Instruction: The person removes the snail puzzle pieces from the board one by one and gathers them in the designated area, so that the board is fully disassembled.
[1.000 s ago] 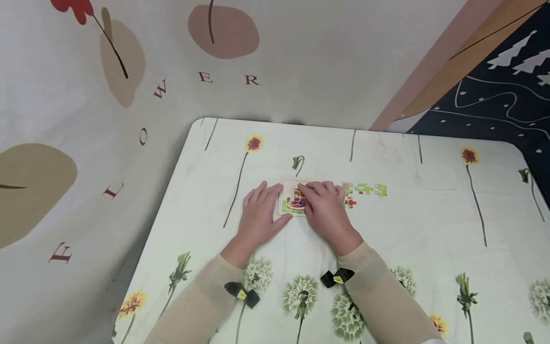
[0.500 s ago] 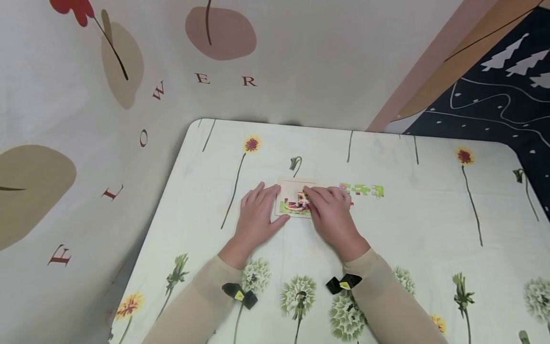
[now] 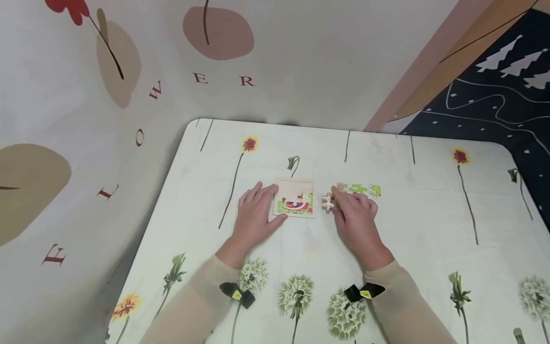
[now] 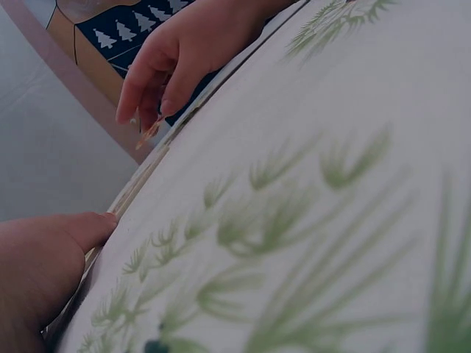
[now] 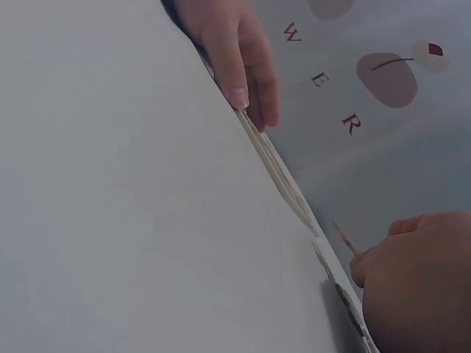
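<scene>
A small square puzzle tray (image 3: 296,186) lies on the table in the head view, its lower part filled with green, red and purple pieces and its upper part bare wood. My left hand (image 3: 254,210) rests against the tray's left side, fingers fairly straight, with the thumb at the near corner and a fingertip on the left edge. To the right of the tray, my right hand (image 3: 355,217) pinches a pale puzzle piece (image 3: 328,202) between thumb and fingers. Seen from the left wrist, that puzzle piece (image 4: 149,134) is held tilted above the table.
Several loose green puzzle pieces (image 3: 375,191) lie in a row beyond my right hand, which partly covers them. The table (image 3: 429,205) has a flower-printed cover. A printed cloth (image 3: 292,95) rises behind its far edge.
My right hand has moved right, off the tray, carrying a puzzle piece. More of the tray now shows, and the loose pieces are more covered. The left hand has stayed in place.
</scene>
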The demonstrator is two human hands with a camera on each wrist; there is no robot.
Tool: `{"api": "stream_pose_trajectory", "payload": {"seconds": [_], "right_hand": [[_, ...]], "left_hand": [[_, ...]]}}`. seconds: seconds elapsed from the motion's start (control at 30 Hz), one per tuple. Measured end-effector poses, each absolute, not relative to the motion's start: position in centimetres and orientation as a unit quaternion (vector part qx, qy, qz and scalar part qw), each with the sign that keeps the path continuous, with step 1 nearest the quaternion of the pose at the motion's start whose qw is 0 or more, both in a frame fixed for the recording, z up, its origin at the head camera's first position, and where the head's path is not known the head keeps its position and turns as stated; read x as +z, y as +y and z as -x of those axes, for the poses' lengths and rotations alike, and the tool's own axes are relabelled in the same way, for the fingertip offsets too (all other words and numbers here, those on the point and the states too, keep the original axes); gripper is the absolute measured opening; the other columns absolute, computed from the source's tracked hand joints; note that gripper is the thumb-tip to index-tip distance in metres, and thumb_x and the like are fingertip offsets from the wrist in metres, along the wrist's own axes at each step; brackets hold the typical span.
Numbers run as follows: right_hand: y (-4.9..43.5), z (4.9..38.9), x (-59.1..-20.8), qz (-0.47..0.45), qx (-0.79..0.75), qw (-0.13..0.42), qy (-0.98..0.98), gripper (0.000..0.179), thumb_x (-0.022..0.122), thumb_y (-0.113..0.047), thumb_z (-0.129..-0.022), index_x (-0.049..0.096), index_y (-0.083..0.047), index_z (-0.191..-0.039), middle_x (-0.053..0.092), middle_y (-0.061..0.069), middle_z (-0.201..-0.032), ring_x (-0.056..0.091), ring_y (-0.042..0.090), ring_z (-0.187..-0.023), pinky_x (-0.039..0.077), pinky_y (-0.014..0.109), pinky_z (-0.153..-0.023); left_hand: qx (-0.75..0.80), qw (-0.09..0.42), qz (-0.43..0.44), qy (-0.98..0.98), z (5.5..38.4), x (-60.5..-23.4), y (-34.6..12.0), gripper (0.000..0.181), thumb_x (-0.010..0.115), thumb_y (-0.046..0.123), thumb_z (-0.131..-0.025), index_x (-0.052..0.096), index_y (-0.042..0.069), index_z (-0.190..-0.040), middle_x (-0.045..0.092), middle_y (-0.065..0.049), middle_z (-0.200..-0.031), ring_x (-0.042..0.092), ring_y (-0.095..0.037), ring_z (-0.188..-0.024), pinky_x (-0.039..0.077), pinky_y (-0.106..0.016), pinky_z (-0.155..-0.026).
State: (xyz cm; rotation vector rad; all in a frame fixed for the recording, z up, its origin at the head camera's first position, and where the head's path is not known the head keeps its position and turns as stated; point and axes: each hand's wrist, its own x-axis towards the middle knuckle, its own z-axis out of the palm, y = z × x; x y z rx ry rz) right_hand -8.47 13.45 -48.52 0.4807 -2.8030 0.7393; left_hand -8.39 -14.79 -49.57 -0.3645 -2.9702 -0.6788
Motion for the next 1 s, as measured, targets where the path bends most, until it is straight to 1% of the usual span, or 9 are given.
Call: {"api": "stream_pose_trajectory", "payload": {"seconds": [0.1,0.17,0.27,0.37,0.57,1.0], "right_hand": [[14.3,8.4,-48.6,-0.146,0.252,0.093,-0.952,0.057,0.064,-0.015,-0.097,0.046,-0.024,-0.150,0.067,0.003,-0.130,0.046,0.030,-0.116,0.021,0.059,-0.101],[14.9,8.4,-48.5,-0.137,0.255,0.093,-0.953,0.057,0.064,-0.014,-0.096,0.046,-0.027,-0.150,0.068,0.003,-0.128,0.046,0.030,-0.114,0.021,0.059,-0.100],[15.9,8.3,-48.5,-0.121,0.259,0.094,-0.954,0.055,0.064,-0.013,-0.096,0.049,-0.026,-0.148,0.068,0.005,-0.127,0.046,0.031,-0.114,0.021,0.059,-0.099],[16.9,8.2,-48.5,-0.102,0.259,0.095,-0.956,0.052,0.065,-0.012,-0.096,0.052,-0.023,-0.145,0.068,0.008,-0.128,0.045,0.034,-0.114,0.021,0.059,-0.097],[18.5,8.0,-48.5,-0.078,0.260,0.099,-0.957,0.049,0.064,-0.010,-0.096,0.055,-0.020,-0.143,0.067,0.012,-0.129,0.044,0.036,-0.114,0.021,0.060,-0.096],[19.7,7.7,-48.7,-0.068,0.254,0.097,-0.960,0.053,0.065,-0.008,-0.094,0.054,-0.021,-0.144,0.065,0.012,-0.133,0.044,0.036,-0.114,0.020,0.060,-0.097]], "left_hand": [[-0.220,0.037,0.118,-0.968,8.4,-49.6,-14.9,0.078,0.070,0.052,-0.087,0.040,0.020,-0.150,0.045,0.002,-0.154,0.026,-0.028,-0.152,0.020,-0.053,-0.120],[-0.218,0.035,0.117,-0.968,8.4,-49.6,-14.9,0.078,0.070,0.053,-0.087,0.040,0.020,-0.151,0.045,0.002,-0.154,0.025,-0.028,-0.152,0.020,-0.053,-0.120],[-0.218,0.035,0.116,-0.968,8.4,-49.6,-15.0,0.078,0.070,0.053,-0.087,0.039,0.020,-0.151,0.045,0.002,-0.154,0.025,-0.027,-0.153,0.020,-0.052,-0.120],[-0.219,0.037,0.117,-0.968,8.4,-49.7,-15.0,0.078,0.070,0.053,-0.087,0.040,0.020,-0.151,0.045,0.002,-0.154,0.025,-0.027,-0.153,0.020,-0.052,-0.120],[-0.220,0.040,0.120,-0.967,8.5,-49.8,-14.9,0.078,0.070,0.053,-0.086,0.040,0.020,-0.150,0.046,0.002,-0.154,0.025,-0.027,-0.152,0.020,-0.053,-0.120],[-0.221,0.030,0.118,-0.968,8.4,-49.6,-14.8,0.079,0.070,0.052,-0.087,0.039,0.019,-0.151,0.045,0.001,-0.155,0.024,-0.027,-0.153,0.019,-0.053,-0.121]]}}
